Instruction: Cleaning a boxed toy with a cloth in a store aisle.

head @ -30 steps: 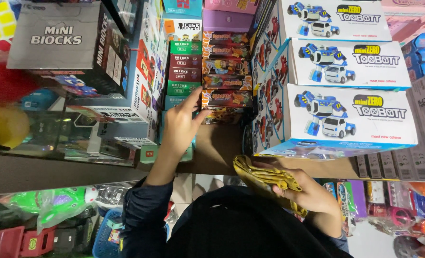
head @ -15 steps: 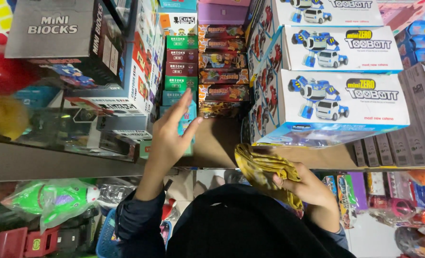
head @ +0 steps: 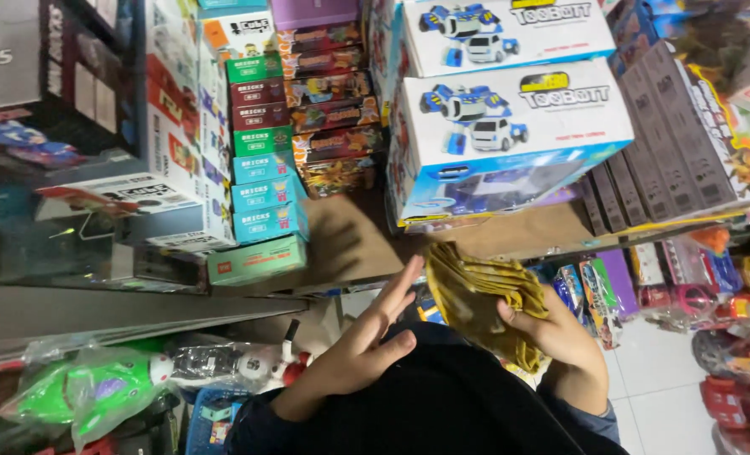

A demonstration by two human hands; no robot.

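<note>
Right hand (head: 560, 337) is clenched on a folded yellow cloth (head: 480, 299), held in front of the body just below the shelf (head: 350, 244) edge. Left hand (head: 366, 345) is released, fingers extended and flat, its fingertips just beside the cloth and holding nothing. The bare brown patch of shelf between the stacked small boxes (head: 261, 177) and the large toy boxes (head: 510, 135) shows no contact from either hand. Judgement: cloth is gathered and ready; wiping the shelf appears not yet begun.

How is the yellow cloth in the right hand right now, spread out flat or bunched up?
Bunched up. The yellow cloth lies in crumpled folds, gripped by the right hand near the shelf edge, not spread flat.
</note>
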